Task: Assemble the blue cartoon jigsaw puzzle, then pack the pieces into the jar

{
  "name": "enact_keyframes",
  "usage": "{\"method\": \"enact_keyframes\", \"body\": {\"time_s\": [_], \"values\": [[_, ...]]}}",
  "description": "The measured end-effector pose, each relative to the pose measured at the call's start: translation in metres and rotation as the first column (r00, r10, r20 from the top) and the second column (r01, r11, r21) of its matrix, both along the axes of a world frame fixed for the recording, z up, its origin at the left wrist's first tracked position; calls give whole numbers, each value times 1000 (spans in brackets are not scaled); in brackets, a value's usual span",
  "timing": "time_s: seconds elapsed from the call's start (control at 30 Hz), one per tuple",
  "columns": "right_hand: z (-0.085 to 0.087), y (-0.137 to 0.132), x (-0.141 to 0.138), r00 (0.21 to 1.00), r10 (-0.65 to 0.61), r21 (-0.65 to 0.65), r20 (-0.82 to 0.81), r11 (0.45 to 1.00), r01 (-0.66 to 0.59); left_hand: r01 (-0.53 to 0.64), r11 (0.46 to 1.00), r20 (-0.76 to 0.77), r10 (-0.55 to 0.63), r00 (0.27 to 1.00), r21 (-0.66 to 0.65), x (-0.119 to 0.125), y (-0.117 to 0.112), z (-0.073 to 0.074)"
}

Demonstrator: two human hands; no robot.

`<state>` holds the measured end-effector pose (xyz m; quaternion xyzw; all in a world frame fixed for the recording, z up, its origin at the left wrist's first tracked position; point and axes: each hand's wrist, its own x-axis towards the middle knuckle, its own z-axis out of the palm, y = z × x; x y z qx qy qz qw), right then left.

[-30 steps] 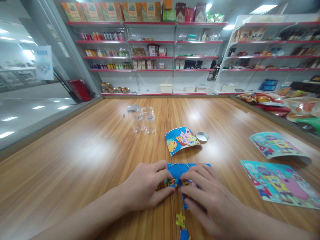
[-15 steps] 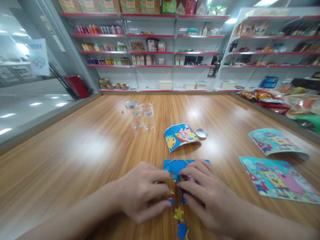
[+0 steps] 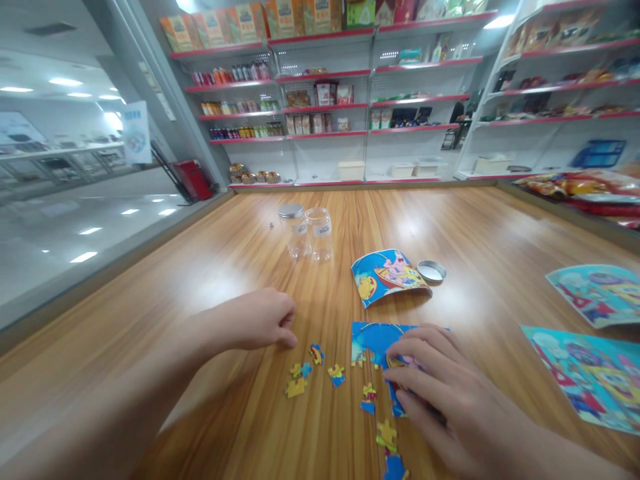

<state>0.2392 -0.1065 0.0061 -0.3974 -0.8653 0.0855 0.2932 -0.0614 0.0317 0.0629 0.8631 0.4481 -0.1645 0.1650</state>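
Observation:
My right hand (image 3: 435,380) lies over a partly joined jigsaw puzzle (image 3: 367,338), its fingers spread and hiding part of the blue picture. To the left, my left hand (image 3: 267,320) is closed just above the table, fingers curled under; whatever may be inside is hidden. Near that hand lie loose puzzle pieces: a yellow piece (image 3: 296,388), an orange and blue piece (image 3: 317,354) and a yellow and blue piece (image 3: 337,375). Several more, among them a yellow-green piece (image 3: 387,435), lie below the joined part, apart from it.
Beyond the puzzle, a curled picture card (image 3: 387,275) lies beside a metal lid (image 3: 431,271). Two clear jars stand farther back, a lidded jar (image 3: 295,233) and an uncovered jar (image 3: 320,233). At right lie a flat picture sheet (image 3: 595,377) and a curved sheet (image 3: 600,293).
My left hand has moved left from the puzzle's edge, uncovering loose pieces. My right hand stays on the puzzle. The view has turned a little, shifting the scene rightward.

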Motion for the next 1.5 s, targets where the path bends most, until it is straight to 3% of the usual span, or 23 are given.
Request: {"method": "enact_keyframes", "body": {"time_s": [0.23, 0.57, 0.87, 1.5], "values": [[0, 1, 0, 1000, 10, 6, 19, 1000, -10, 67, 997, 36, -65, 997, -36, 7, -6, 2], [-2, 1, 2, 999, 18, 31, 28, 999, -19, 184, 977, 259, -150, 954, -110, 22, -14, 0], [1, 0, 0, 1000, 11, 20, 28, 1000, -12, 131, 984, 103, -118, 988, -125, 18, -18, 10], [1, 0, -1, 1000, 12, 18, 3, 1000, -12, 238, 971, 43, -238, 970, 2, 21, -36, 5]]}}
